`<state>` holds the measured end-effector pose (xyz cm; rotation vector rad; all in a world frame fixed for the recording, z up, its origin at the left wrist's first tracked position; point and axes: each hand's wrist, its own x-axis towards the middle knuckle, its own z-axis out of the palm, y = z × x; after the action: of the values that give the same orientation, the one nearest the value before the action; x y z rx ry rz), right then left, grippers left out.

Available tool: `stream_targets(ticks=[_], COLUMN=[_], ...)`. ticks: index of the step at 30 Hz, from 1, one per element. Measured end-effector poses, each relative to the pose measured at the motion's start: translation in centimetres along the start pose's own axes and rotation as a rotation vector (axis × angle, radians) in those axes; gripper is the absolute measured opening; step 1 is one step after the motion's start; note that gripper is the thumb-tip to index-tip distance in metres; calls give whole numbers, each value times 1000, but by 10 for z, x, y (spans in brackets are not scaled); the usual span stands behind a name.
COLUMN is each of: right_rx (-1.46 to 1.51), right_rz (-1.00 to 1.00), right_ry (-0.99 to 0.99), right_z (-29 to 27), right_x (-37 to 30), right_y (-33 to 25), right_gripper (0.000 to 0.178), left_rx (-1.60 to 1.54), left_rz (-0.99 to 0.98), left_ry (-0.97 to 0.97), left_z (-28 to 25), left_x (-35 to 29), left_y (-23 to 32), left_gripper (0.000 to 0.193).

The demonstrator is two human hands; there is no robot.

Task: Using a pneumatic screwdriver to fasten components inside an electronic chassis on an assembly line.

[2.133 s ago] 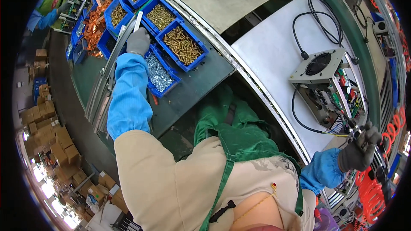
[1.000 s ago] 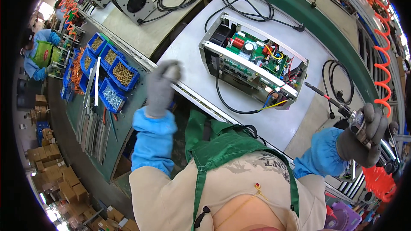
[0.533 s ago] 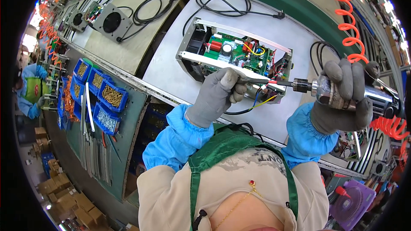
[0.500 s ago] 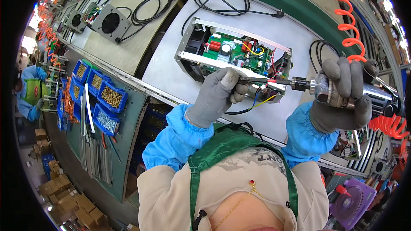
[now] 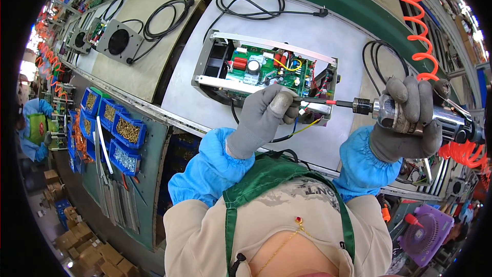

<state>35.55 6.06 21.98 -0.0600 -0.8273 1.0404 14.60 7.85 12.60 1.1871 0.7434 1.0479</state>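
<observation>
In its grey glove, my right hand (image 5: 407, 123) is wrapped round a silver air screwdriver (image 5: 448, 121), held level with its bit toward the left. My left hand (image 5: 260, 118), gloved too, pinches the tip end of the long dark screwdriver bit (image 5: 344, 103), which has a red band. Whether a screw sits between those fingers is hidden. Just beyond the left hand lies an open metal chassis (image 5: 225, 83) with a black fan (image 5: 219, 57) at its left end. A green circuit board (image 5: 266, 64) shows inside. Loose yellow-green and blue wires (image 5: 306, 127) hang from its near right corner.
Black power cable (image 5: 251, 17) lies coiled behind the chassis. An orange coiled hose (image 5: 421, 25) hangs at right. Blue bins (image 5: 128, 129) of screws and long metal strips (image 5: 115, 200) are at left, near another fan unit (image 5: 119, 42). A co-worker (image 5: 38, 128) stands far left.
The view has shifted, so bench and chassis appear farther left. Both hands keep their hold, and the bit's tip end is now tucked further into my left fingers.
</observation>
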Motion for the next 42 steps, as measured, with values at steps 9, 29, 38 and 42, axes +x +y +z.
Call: stream_targets(ticks=[9, 29, 38, 42], right_rx=[69, 95, 26, -20], right_rz=[62, -14, -112, -181], right_ry=[-31, 122, 127, 147], right_z=[-27, -43, -52, -56], right_x=[5, 9, 9, 11], right_y=[-10, -10, -40, -56], right_gripper=[49, 47, 48, 46], left_rx=[121, 1220, 829, 717], left_rz=[-97, 188, 147, 233], left_ry=[-183, 237, -168, -460], left_z=[-12, -49, -35, -29], left_x=[21, 41, 83, 93], left_y=[17, 33, 24, 15], left_gripper=[45, 21, 24, 19])
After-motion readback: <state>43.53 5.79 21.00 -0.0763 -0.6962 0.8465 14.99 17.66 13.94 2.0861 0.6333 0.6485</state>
